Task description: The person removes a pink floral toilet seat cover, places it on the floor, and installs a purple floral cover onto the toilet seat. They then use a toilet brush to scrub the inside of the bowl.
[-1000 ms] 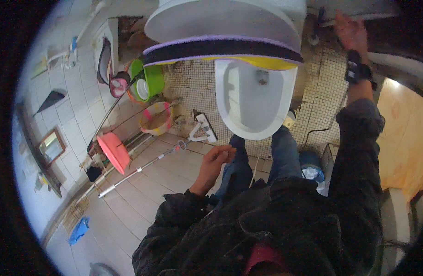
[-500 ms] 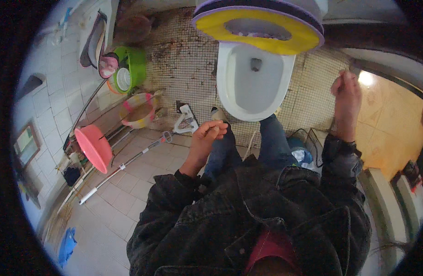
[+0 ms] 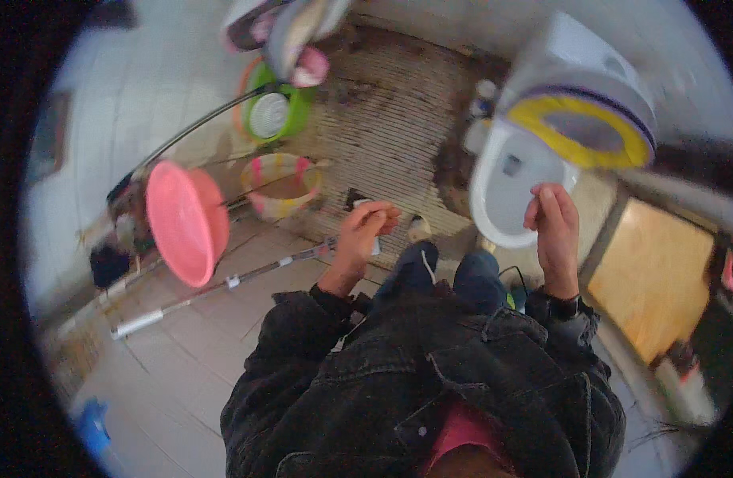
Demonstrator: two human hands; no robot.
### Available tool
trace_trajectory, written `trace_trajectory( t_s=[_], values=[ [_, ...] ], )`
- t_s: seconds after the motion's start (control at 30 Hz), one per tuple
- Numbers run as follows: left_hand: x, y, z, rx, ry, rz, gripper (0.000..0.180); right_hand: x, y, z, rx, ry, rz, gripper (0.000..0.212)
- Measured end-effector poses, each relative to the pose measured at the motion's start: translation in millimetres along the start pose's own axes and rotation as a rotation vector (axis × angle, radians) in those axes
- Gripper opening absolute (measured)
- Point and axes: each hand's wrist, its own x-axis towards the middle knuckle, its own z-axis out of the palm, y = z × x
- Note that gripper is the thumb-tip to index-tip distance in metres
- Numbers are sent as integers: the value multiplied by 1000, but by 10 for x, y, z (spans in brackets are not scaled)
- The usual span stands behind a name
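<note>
My left hand [image 3: 362,243] hovers in front of my body with its fingers curled together. Nothing shows in it, and below it a long mop-like pole [image 3: 191,301] lies across the floor tiles. My right hand [image 3: 554,231] hangs over the near right rim of the white toilet bowl [image 3: 480,209], apart from it as far as I can tell. Its fingers are bent and close together, with no object seen between them. The toilet's raised seat wears a yellow cover [image 3: 530,115] with purple edging.
Left are a tilted pink basin [image 3: 174,223], a striped basin [image 3: 283,182] and a green tub [image 3: 303,111] with a white strainer [image 3: 269,117]. Blue plastic [image 3: 93,425] lies lower left. Right is a tan floor panel [image 3: 653,275] beyond a raised sill. My shoe [image 3: 419,229] stands near the toilet.
My view has turned, so the toilet now sits further right and the basins nearer the middle. My right hand has come lower and inward. My left hand has barely moved.
</note>
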Motion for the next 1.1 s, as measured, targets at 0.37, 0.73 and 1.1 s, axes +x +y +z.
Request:
trace_trajectory(
  t_s=[0.37,0.73,1.1],
  values=[
    [-290,663,-697,-126,180,164,22,128,-321,1565,-80,-608,-2,20],
    [740,1262,-1082,-22,337,154,31,1284,-921,2171,-427,-752,-254,17],
    [2797,1171,-1850,819,409,294,103,2246,-720,2885,-1184,-647,-684,28]
  ],
)
